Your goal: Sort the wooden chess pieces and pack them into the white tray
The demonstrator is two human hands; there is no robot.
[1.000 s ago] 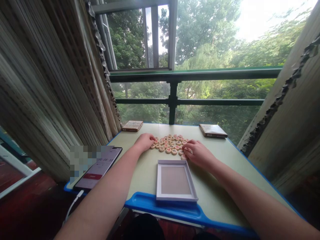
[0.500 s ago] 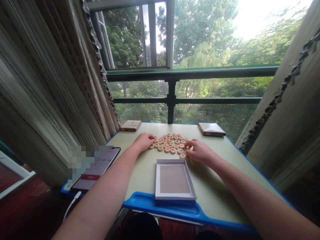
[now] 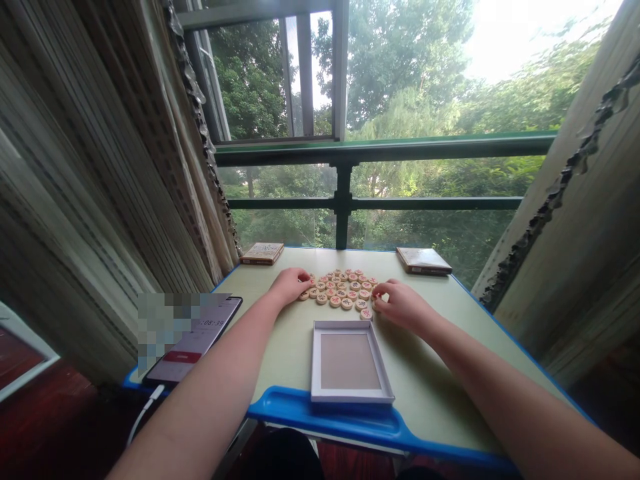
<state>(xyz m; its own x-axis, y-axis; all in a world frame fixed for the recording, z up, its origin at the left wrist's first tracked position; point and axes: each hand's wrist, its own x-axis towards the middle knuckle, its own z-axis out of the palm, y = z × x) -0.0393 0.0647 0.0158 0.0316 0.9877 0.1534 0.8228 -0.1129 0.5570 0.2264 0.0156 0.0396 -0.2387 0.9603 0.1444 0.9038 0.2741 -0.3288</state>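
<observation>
Many round wooden Chinese chess pieces (image 3: 341,294), marked with red or dark characters, lie flat and close together in a cluster on the table. At the cluster's left edge, my left hand (image 3: 293,285) has its fingers curled in on a Chinese chess piece, partly hidden by the fingers. On the opposite edge my right hand (image 3: 397,298) is bent in, thumb and fingers closed around a Chinese chess piece that is mostly covered. Just nearer to me than the pieces sits a shallow white open box (image 3: 316,363) with a brown inner bottom.
Flat boxes stand at the far left (image 3: 262,253) and far right (image 3: 424,261) of the blue-edged table (image 3: 445,393). A phone (image 3: 200,340) with a white cable (image 3: 145,410) lies by my left forearm. Curtains flank the window, with a green railing (image 3: 385,155) behind the table.
The view has shifted slightly. My hands stay at the two sides of the cluster, with small finger movements only. The box and pieces keep their places.
</observation>
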